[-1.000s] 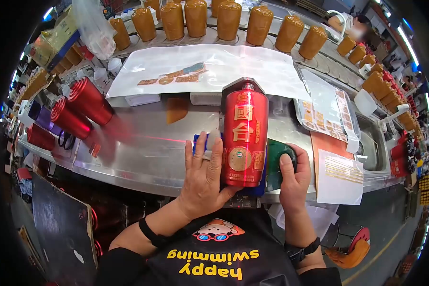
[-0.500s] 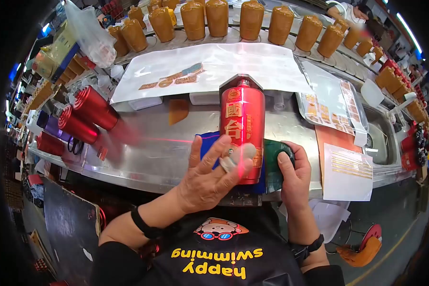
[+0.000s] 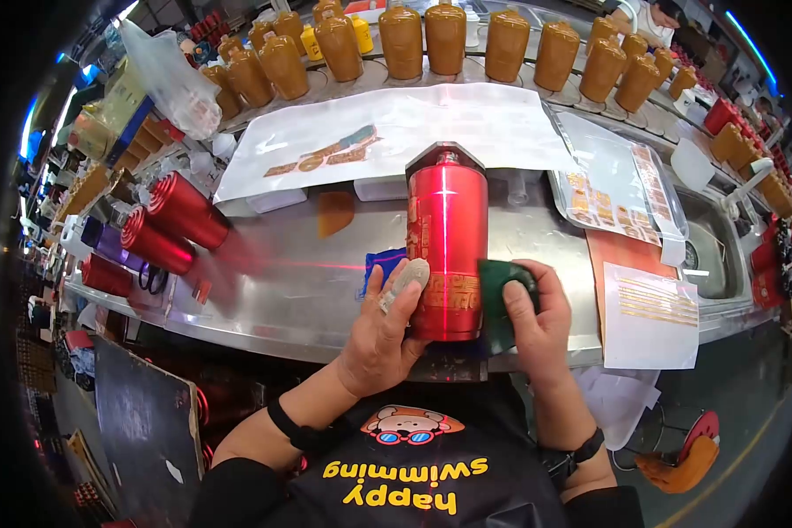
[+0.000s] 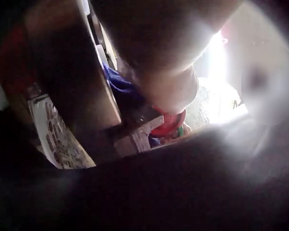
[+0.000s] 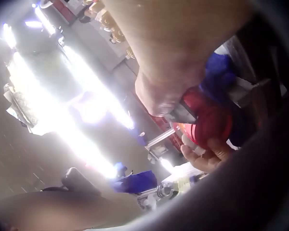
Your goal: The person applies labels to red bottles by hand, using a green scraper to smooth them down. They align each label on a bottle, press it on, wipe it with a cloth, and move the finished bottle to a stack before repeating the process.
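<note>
A shiny red bottle (image 3: 449, 229) with gold decoration lies in front of me, its neck end at a dark angular holder (image 3: 421, 158). Gold characters show along its left side and a gold patterned band near its base. My left hand (image 3: 378, 333) touches the bottle's lower left side with fairly straight fingers, pale covers on some fingertips. On the other side, my right hand (image 3: 541, 330) pinches a flat dark green piece (image 3: 495, 299) between thumb and fingers, its edge right at the bottle. A blue cloth (image 3: 381, 268) lies partly hidden behind the left fingers.
A white sheet (image 3: 449, 110) with gold decals lies behind the bottle. To the right are a decal tray (image 3: 585, 141), a paper with gold strips (image 3: 647, 343) and a sink (image 3: 708, 255). More red bottles (image 3: 185, 211) stand left; several brown bottles (image 3: 403, 44) line the back.
The bottle has rolled, so its gold characters have gone from the front to its left side. My left hand crossed over its front and returned to the left. The right hand keeps the green piece.
</note>
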`<state>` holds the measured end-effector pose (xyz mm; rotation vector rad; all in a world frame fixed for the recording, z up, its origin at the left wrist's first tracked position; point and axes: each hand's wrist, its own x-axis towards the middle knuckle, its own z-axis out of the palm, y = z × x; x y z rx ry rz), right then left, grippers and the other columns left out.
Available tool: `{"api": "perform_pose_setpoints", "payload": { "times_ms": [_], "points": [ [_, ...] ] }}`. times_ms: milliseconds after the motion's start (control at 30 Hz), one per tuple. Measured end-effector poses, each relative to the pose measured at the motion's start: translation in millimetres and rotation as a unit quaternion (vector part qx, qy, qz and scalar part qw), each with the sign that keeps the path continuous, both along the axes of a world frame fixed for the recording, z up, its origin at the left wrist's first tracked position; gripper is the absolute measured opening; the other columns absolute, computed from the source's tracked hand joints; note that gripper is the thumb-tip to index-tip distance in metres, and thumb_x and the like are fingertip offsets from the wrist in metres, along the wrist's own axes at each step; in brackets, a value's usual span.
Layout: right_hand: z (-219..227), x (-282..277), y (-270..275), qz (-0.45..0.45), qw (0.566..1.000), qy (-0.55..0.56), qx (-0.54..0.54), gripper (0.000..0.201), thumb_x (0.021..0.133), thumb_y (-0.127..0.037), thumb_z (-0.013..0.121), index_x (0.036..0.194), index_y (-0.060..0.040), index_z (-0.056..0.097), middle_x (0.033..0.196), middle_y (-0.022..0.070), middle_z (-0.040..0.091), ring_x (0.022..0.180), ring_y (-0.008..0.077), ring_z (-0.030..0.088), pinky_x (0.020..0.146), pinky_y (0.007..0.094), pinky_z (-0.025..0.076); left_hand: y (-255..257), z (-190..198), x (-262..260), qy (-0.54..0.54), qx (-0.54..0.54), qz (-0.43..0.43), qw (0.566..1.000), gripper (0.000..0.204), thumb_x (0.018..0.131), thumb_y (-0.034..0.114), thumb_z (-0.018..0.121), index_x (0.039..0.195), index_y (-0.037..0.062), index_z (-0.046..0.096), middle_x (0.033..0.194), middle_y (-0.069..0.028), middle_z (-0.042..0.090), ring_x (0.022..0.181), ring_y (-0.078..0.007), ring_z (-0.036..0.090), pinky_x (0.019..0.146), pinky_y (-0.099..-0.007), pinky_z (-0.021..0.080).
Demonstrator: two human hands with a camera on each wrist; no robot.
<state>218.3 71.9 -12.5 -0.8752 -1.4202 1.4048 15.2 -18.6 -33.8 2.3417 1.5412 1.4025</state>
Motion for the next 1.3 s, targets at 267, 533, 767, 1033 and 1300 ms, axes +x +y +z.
{"api": "perform_pose_setpoints", "payload": {
  "times_ms": [267, 533, 767, 1033, 1300],
  "points": [
    [-6, 7, 3, -0.015, 0.998, 0.052, -0.039, 0.025, 0.095, -0.012, 0.063, 0.116, 0.0004, 0.055, 0.097, 0.0016, 0.062, 0.087, 0.0062, 0.055, 0.079, 0.0211, 0.047, 0, 35, 5, 0.306, 0.017, 0.05, 0.95, 0.057, 0.086, 0.016, 0.062, 0.141, 0.0133, 0.045, 0.138, -0.0146, 0.055, 0.139, -0.0382, 0.038, 0.117, -0.0592, 0.005],
    [-2, 22, 3, 0.048, 0.992, 0.061, -0.095, 0.024, 0.092, -0.009, 0.064, 0.114, 0.0008, 0.058, 0.098, 0.0031, 0.064, 0.086, 0.007, 0.058, 0.076, 0.022, 0.049, 8, 21, 10, 0.047, -0.032, 0.033, 0.998, 0.081, 0.079, 0.017, 0.075, 0.147, 0.0025, 0.033, 0.145, -0.0231, 0.044, 0.137, -0.0448, 0.038, 0.116, -0.0583, 0.008],
    [12, 23, 7, 0.09, 0.994, -0.002, -0.06, 0.026, 0.088, -0.01, 0.066, 0.111, 0.0006, 0.061, 0.093, 0.0031, 0.066, 0.082, 0.0076, 0.06, 0.073, 0.0235, 0.05, 11, 43, 1, -0.065, -0.111, -0.004, 0.992, 0.06, 0.093, 0.021, 0.061, 0.143, 0.0001, 0.035, 0.151, -0.0247, 0.035, 0.142, -0.0437, 0.027, 0.116, -0.0525, 0.017],
    [16, 23, 12, 0.107, 0.993, -0.035, -0.039, 0.025, 0.087, -0.01, 0.065, 0.11, 0.0007, 0.062, 0.092, 0.0038, 0.067, 0.082, 0.0082, 0.061, 0.074, 0.0238, 0.05, 37, 50, 3, -0.118, -0.109, -0.004, 0.987, 0.024, 0.091, 0.009, 0.054, 0.113, 0.0034, 0.059, 0.151, -0.0268, 0.034, 0.142, -0.045, 0.026, 0.115, -0.049, 0.022],
    [14, 21, 16, 0.104, 0.993, -0.045, -0.024, 0.027, 0.088, -0.012, 0.066, 0.112, 0.0003, 0.061, 0.095, 0.0046, 0.067, 0.086, 0.0091, 0.061, 0.077, 0.0247, 0.05, 51, 72, 3, 0.017, -0.121, -0.005, 0.992, 0.023, 0.085, 0.005, 0.057, 0.107, 0.005, 0.063, 0.153, -0.0249, 0.032, 0.144, -0.045, 0.02, 0.116, -0.0484, 0.02]
  ]
}}
